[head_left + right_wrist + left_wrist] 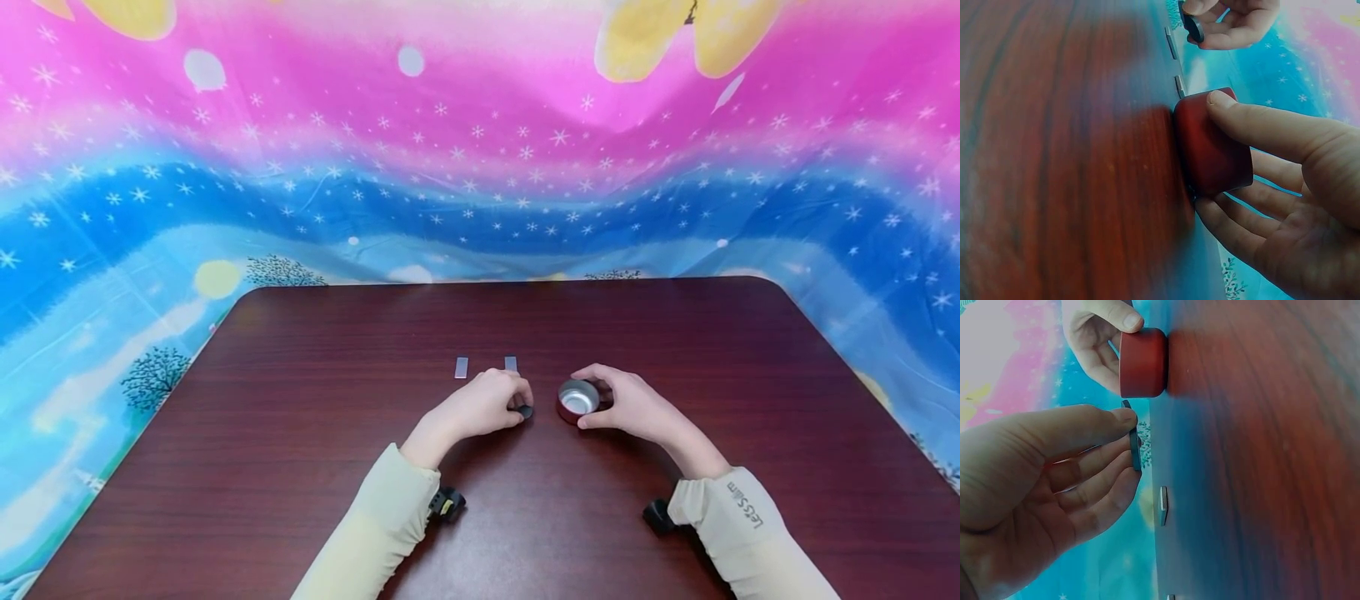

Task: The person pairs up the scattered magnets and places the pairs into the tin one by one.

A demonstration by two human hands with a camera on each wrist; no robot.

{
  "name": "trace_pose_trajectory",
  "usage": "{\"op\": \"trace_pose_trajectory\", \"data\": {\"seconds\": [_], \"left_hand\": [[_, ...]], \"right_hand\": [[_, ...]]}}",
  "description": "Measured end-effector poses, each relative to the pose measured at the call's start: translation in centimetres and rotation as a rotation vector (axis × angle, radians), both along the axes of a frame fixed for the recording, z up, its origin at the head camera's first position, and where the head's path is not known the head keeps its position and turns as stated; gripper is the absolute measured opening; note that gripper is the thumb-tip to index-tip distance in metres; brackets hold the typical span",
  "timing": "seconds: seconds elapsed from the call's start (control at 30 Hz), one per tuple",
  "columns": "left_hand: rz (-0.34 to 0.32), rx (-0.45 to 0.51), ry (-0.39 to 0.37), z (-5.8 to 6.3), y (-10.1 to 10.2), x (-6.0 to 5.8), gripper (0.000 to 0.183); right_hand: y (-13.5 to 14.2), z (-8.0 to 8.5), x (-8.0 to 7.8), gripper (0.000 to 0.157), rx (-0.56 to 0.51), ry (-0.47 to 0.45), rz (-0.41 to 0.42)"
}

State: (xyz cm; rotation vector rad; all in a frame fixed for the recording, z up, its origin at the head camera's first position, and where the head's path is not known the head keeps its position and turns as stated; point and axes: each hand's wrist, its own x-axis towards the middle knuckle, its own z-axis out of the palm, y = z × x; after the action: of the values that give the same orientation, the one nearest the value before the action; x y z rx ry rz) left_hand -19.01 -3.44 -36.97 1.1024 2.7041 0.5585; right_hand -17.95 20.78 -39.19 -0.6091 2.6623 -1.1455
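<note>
My left hand [491,402] pinches a thin, dark, flat piece [1135,450] between thumb and fingers, above the table. From the head view its visible edge looks rounded. To the right, my right hand [626,406] grips a small round metal bowl [578,402], thumb on the near side and fingers on the far side. The bowl stands upright on the table, dark red outside and silvery inside; nothing shows in it. Beyond the left hand lie two small grey rectangular plates, a left plate [461,367] and a right plate [511,363], the latter partly hidden by that hand.
The dark red-brown wooden table [300,417] has rounded far corners. Behind it hangs a pink and blue patterned cloth [480,158], which also runs along both sides. Black wrist cameras sit under the left sleeve [382,492] and the right sleeve [742,508].
</note>
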Motion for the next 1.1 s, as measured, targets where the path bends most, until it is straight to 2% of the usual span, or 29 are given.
{"op": "trace_pose_trajectory", "data": {"seconds": [0.27,0.8,1.1], "left_hand": [[-0.01,0.012,0.032,0.5,1.0,0.1,0.012],[-0.008,0.037,0.021,0.5,1.7,-0.2,0.013],[0.001,0.062,0.064,0.5,2.3,-0.4,0.014]], "right_hand": [[0.0,0.1,-0.1,0.058,0.007,-0.004,-0.002],[0.0,0.1,0.0,0.057,0.007,-0.004,0.002],[0.0,0.1,0.0,0.057,-0.011,-0.009,0.009]]}}
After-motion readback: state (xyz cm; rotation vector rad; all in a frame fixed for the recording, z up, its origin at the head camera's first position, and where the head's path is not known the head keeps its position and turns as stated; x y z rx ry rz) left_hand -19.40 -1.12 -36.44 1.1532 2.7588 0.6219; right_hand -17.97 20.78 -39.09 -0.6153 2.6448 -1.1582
